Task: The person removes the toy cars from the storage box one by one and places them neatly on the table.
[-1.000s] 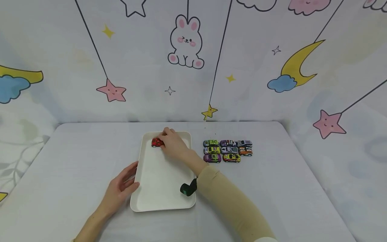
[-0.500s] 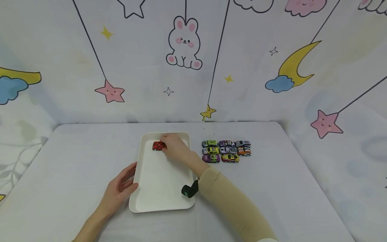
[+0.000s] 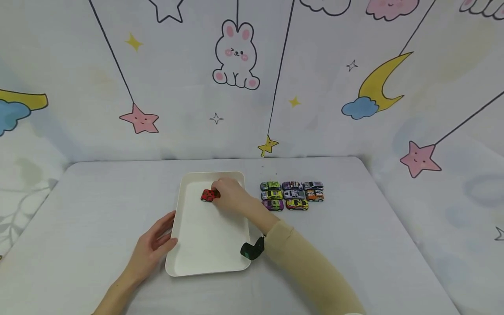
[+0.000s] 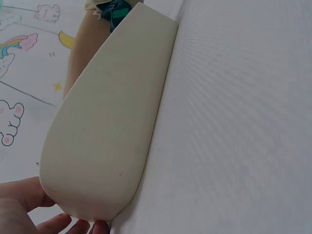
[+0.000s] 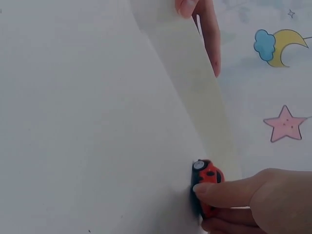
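A white rectangular tray [image 3: 208, 238] lies on the table, long side running away from me. My left hand [image 3: 149, 247] holds its left edge, thumb over the rim and fingers along the outside; the left wrist view shows these fingers against the tray's outer wall [image 4: 102, 126]. Inside the tray, toward its far end, my right hand [image 3: 232, 194] pinches a small red toy car [image 3: 208, 195] with black markings. In the right wrist view, thumb and fingers grip the toy car [image 5: 211, 171] by its sides, close over the tray floor; the hand covers its rear part.
Right of the tray, several colourful toy cars [image 3: 292, 195] stand in close rows on the white table [image 3: 334, 258]. A dark green-black device [image 3: 252, 248] at the right wrist hangs over the tray's near right edge. A patterned white backdrop [image 3: 177, 78] rises behind the table.
My right hand has brought the red toy car a little nearer and to the right inside the tray. The left hand stays at the tray's edge. The head view has shifted slightly.
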Demonstrator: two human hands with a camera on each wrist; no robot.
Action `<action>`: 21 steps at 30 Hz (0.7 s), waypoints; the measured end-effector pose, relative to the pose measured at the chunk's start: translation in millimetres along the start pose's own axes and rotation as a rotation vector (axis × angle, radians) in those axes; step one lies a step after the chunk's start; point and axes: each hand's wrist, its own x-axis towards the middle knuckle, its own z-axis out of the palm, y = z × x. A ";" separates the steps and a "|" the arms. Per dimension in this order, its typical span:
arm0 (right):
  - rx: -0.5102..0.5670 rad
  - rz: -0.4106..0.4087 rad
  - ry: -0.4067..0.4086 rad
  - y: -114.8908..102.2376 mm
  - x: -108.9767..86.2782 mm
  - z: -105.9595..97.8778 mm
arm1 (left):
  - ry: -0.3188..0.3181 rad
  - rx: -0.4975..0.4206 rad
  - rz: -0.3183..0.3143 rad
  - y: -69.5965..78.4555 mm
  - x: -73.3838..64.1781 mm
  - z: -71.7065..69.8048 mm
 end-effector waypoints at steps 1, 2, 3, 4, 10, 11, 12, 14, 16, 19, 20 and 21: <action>0.002 0.002 -0.005 0.5 -1.8 -1.0 | 0.000 0.001 0.000 -0.4 0.1 -0.1; 0.002 0.001 -0.009 1.3 -3.5 -1.7 | 0.001 0.002 0.000 -0.7 0.1 -0.2; 0.004 0.000 -0.012 2.3 -5.2 -2.2 | 0.003 0.005 -0.001 -0.9 0.1 -0.2; 0.010 -0.003 -0.014 3.3 -6.9 -2.8 | 0.004 0.005 0.000 -1.2 0.2 -0.2; 0.059 -0.031 -0.010 11.0 -16.7 -6.3 | 0.003 -0.002 0.007 -1.5 0.7 0.8; 0.061 -0.034 -0.011 12.5 -18.2 -6.8 | 0.001 -0.003 0.007 -1.3 0.8 1.0; 0.063 -0.036 -0.012 13.9 -19.9 -7.5 | -0.003 -0.001 0.011 -1.0 0.8 1.2; 0.062 -0.036 -0.015 16.7 -22.9 -9.7 | -0.005 -0.004 0.011 -0.6 1.0 1.4; 0.062 -0.031 -0.020 19.1 -26.6 -11.9 | -0.007 0.000 0.011 -0.5 1.2 1.4; 0.050 -0.039 -0.021 22.3 -32.2 -14.5 | -0.006 0.004 0.009 -1.1 1.1 1.2; 0.039 -0.046 -0.018 23.3 -34.2 -14.9 | -0.006 0.004 0.008 -1.3 1.1 1.2; 0.033 -0.051 -0.011 24.1 -36.3 -15.5 | -0.007 0.006 0.009 -1.5 1.1 1.2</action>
